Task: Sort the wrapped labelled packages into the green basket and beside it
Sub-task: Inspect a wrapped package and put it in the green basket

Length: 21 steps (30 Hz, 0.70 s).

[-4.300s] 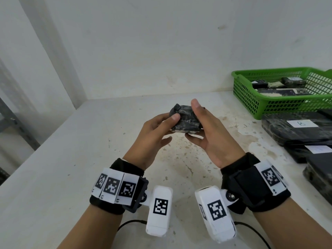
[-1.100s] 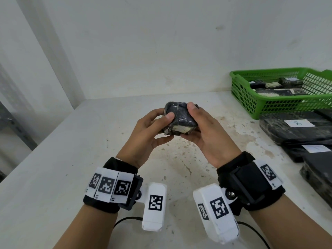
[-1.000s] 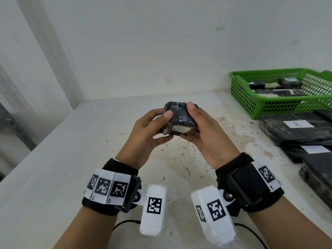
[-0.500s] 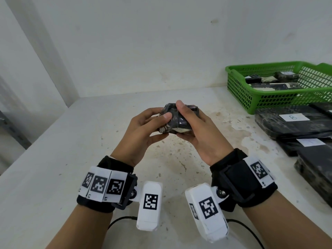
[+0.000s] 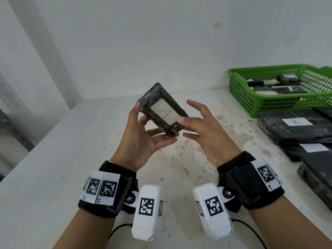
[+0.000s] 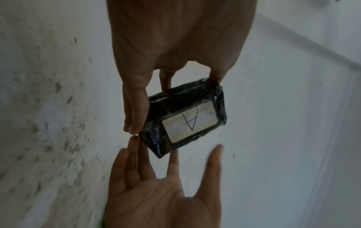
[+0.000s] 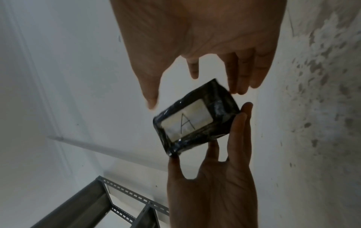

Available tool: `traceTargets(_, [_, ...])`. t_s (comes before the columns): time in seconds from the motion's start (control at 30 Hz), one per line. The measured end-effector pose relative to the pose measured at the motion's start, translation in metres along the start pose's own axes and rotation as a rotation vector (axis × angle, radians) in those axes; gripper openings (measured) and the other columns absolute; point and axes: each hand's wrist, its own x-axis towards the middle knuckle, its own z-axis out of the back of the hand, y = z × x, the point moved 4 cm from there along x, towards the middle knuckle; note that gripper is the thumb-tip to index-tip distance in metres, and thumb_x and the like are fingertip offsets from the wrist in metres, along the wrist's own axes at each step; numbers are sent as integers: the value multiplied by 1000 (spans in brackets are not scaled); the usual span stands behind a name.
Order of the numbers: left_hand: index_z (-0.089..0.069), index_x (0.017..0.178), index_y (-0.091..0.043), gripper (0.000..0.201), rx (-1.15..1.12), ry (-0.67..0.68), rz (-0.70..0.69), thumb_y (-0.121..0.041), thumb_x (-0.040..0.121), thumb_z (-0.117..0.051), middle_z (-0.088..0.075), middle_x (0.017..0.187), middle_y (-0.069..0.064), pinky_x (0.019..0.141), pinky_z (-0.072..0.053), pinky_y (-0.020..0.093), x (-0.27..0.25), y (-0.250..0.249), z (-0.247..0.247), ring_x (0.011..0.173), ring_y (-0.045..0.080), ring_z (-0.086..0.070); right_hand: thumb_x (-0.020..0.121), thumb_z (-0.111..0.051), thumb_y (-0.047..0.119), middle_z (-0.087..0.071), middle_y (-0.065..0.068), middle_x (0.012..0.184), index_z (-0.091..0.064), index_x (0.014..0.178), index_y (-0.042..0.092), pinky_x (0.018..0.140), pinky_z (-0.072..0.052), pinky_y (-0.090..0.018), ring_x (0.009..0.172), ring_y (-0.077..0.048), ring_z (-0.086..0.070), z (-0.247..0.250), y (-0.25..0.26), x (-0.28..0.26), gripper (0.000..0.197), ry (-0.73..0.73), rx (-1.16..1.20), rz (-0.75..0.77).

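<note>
Mid-frame in head view, above the table: small black wrapped package, white label marked "A" facing the camera. Held by left hand, thumb on its upper left edge, fingers under the lower side. Right hand just beside it, fingers spread and relaxed, grasping nothing. Green basket at upper right, wrapped packages inside. Stacked black packages below the basket, one labelled "B".
</note>
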Motion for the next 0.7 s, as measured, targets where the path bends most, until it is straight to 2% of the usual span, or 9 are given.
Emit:
traceTargets(0.07, [-50, 135, -15, 69, -8, 44, 55, -67, 91, -37, -64, 119, 32, 89, -55, 49, 2, 3, 0, 106, 48, -65, 84, -74, 16, -68, -11, 117, -55, 132, 26, 95, -49, -34, 111, -23, -64, 4, -4, 4, 52, -34, 26, 14])
traceTargets(0.13, [-49, 135, -13, 70, 6, 76, 91, -67, 92, -33, -66, 116, 31, 90, -55, 48, 4, 5, 0, 108, 46, -65, 87, -70, 11, -68, -13, 117, -59, 126, 20, 93, -51, -32, 109, -24, -66, 6, -6, 7, 41, -44, 72, 35])
traceTargets(0.2, [-50, 135, -10, 68, 17, 84, 97, -62, 95, -34, -66, 116, 30, 91, -55, 46, 4, 5, 0, 110, 45, -64, 90, -67, 8, -70, -12, 108, -61, 117, 18, 87, -54, -29, 97, -20, -69, 8, -4, 9, 30, -40, 149, 35])
traceTargets(0.3, [-52, 135, -8, 62, 30, 69, 64, -54, 97, -37, -66, 121, 25, 90, -57, 45, 3, 3, -3, 110, 44, -65, 91, -66, 7, -71, -11, 97, -62, 109, 18, 77, -57, -29, 82, -19, -71, 15, 2, 8, 22, -73, 232, 20])
traceTargets(0.43, [-56, 130, -7, 44, 2, 74, -33, -36, 104, -36, -65, 125, 24, 85, -59, 44, 1, -4, -16, 106, 42, -67, 86, -72, 8, -72, -14, 94, -56, 111, 14, 69, -58, -29, 79, -19, -70, 29, 20, 7, 30, -203, 201, 40])
traceTargets(0.53, [-60, 123, -9, 39, -1, 86, -73, -33, 104, -36, -67, 122, 22, 85, -59, 43, 1, -6, -33, 106, 41, -68, 85, -73, 8, -72, -9, 84, -60, 100, 13, 66, -57, -27, 73, -19, -69, 39, 40, 7, 20, -241, 181, 67])
traceTargets(0.7, [-62, 121, -9, 37, 29, 134, -80, -31, 104, -37, -68, 121, 22, 88, -58, 45, 5, -6, -70, 107, 39, -68, 89, -70, 10, -70, -7, 83, -56, 96, 16, 71, -58, -31, 71, -24, -68, 66, 66, -2, 17, -261, 124, 41])
